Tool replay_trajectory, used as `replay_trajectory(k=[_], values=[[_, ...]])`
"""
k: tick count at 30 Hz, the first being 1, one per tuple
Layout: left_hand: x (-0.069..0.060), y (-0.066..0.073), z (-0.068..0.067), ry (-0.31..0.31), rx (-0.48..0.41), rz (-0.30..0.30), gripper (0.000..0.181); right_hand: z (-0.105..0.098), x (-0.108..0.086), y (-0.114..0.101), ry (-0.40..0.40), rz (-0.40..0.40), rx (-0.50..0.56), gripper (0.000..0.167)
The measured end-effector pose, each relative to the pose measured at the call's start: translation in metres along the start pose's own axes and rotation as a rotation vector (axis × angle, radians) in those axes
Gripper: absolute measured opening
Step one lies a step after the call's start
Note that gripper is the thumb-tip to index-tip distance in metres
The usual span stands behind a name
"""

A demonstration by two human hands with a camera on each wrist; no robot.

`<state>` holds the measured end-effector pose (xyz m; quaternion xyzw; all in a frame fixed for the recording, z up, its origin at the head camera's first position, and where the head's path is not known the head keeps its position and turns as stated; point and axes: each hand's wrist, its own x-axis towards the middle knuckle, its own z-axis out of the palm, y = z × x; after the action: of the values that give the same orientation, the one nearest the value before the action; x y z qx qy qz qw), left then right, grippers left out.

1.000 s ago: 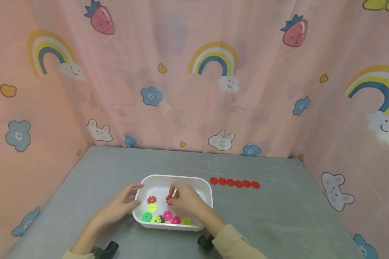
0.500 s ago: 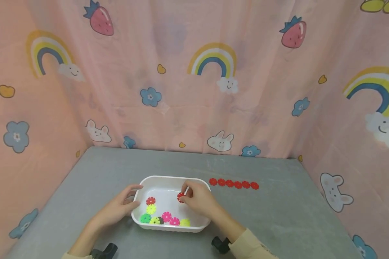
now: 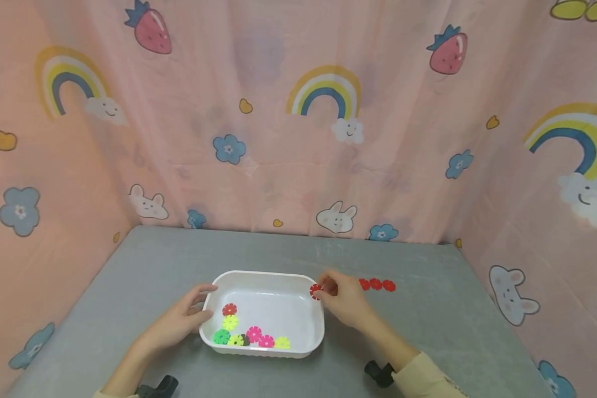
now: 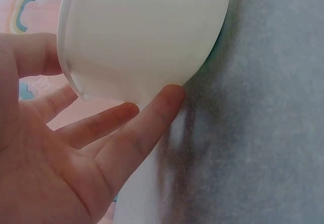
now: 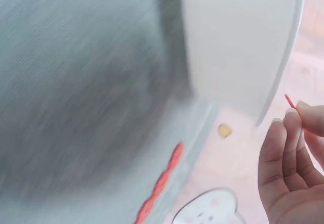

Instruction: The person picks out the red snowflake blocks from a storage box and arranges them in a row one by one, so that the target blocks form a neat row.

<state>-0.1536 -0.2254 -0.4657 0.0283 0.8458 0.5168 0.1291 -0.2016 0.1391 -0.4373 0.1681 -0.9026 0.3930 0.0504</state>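
Note:
My right hand (image 3: 349, 303) pinches a red notched plastic snowflake disc (image 3: 315, 291) between thumb and fingers at the right rim of the white basin (image 3: 263, 275). In the right wrist view this disc (image 5: 289, 101) appears edge-on at the fingertips. My left hand (image 3: 181, 316) rests against the basin's left side; the left wrist view shows its extended fingers touching the outer wall (image 4: 147, 37). Inside the basin lie another red disc (image 3: 229, 309), yellow discs (image 3: 230, 322), a green disc (image 3: 221, 336), pink discs (image 3: 254, 334) and a dark one.
A row of red discs (image 3: 375, 284) lies on the grey table (image 3: 428, 326) right of the basin, partly hidden behind my right hand. A patterned pink curtain (image 3: 278, 177) encloses the back and sides. Dark wrist mounts (image 3: 380, 374) sit below both hands.
My right hand has lifted the red disc from the basin's middle and carried it right to the rim, covering part of the red row. The left hand stays at the basin's side.

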Motion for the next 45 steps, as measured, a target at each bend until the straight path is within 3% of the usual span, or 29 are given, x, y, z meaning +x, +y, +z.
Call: replay_trajectory(k=[9, 19, 31, 37, 45], values=[[-0.001, 0.001, -0.001, -0.004, 0.003, -0.005, 0.055, -0.036, -0.003, 0.041, 0.051, 0.071, -0.070, 0.018], [0.002, -0.002, -0.001, 0.005, 0.014, -0.010, 0.054, -0.075, -0.003, 0.101, 0.013, 0.165, -0.071, 0.017], [0.001, 0.001, 0.001, 0.017, 0.017, -0.010, 0.055, -0.100, -0.003, 0.147, 0.050, 0.305, -0.053, 0.016], [0.001, 0.000, 0.000, 0.015, 0.016, -0.011, 0.055, -0.105, -0.002, 0.157, 0.075, 0.368, -0.083, 0.017], [0.001, 0.000, 0.000, 0.011, 0.021, -0.012, 0.055, -0.104, 0.001, 0.161, 0.049, 0.377, -0.231, 0.018]])
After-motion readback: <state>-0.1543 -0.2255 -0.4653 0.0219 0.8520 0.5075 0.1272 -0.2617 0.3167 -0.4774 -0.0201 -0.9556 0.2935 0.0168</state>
